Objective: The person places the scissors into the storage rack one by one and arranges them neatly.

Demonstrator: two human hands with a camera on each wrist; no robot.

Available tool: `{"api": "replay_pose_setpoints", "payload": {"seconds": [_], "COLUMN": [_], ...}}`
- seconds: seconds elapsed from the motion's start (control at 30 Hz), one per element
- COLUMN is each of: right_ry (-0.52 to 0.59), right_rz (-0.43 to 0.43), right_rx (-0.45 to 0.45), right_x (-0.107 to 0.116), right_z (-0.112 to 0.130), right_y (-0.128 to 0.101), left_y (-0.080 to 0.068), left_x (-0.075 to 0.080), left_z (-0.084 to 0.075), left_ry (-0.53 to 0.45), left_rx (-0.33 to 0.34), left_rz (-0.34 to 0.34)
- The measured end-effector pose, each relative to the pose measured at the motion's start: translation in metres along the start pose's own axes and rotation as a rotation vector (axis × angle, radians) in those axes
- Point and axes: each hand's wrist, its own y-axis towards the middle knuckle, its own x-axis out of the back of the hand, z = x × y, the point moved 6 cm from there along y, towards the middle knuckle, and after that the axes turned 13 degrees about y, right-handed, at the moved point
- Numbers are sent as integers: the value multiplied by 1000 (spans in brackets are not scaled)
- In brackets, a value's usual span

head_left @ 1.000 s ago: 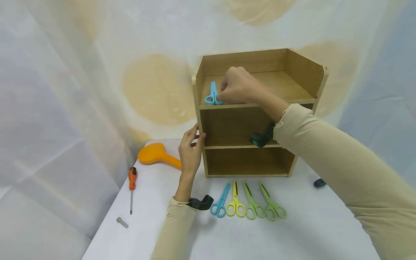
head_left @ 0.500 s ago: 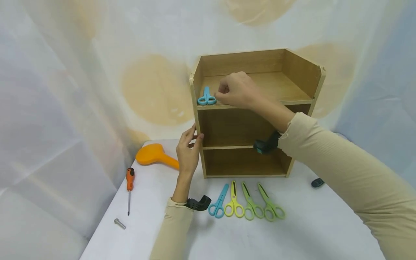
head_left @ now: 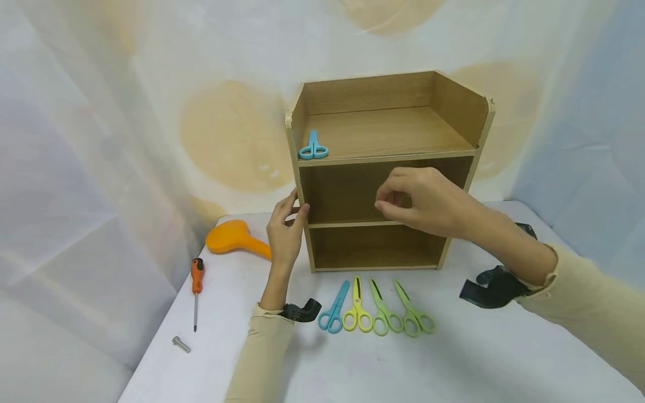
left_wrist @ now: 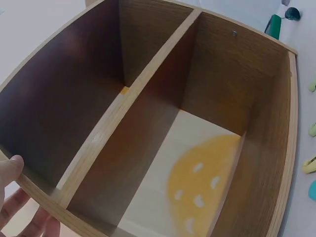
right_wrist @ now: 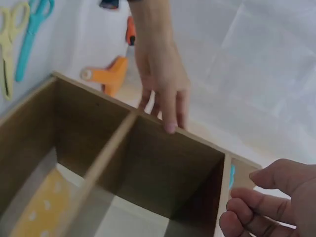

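Observation:
A wooden shelf unit stands on the table, with a top tray and two open compartments below. My left hand grips its left side panel, thumb on the front edge and fingers on the outer side. In the left wrist view, that thumb shows at the panel's edge. Blue scissors lie on the top tray's left front corner. In front of the middle compartment hovers my right hand, holding nothing. Its thumb stands apart from the loosely bent fingers in the right wrist view.
On the table before the shelf lie blue scissors, yellow scissors and two green pairs. Leftward are an orange paddle-shaped object, a screwdriver and a bolt. A dark object lies at right, partly hidden.
My right hand has let go of the blue scissors on the top tray and moved right and down, away from them. The left hand keeps its grip on the shelf.

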Motion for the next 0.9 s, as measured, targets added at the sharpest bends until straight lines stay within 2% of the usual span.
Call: {"api": "replay_pose_setpoints", "payload": {"seconds": [0.13,0.33,0.5,0.73,0.9], "right_ry": [0,-11,1,59,96], "right_rz": [-17,25,83,177,221], "right_rx": [-5,-110,-217,-374,-417], "right_x": [-11,-40,-68,-106,-128], "right_z": [-4,-24,-50,-89,-105], "right_y": [-39,-92,-127,-163,-180], "left_y": [-3,-6,-6,-4,-5], "left_x": [1,13,14,15,14], "left_z": [-9,-34,-37,-36,-37], "left_ry": [5,-6,13,28,15], "left_rx": [25,14,11,30,32], "left_rz": [14,14,8,16,21]}}
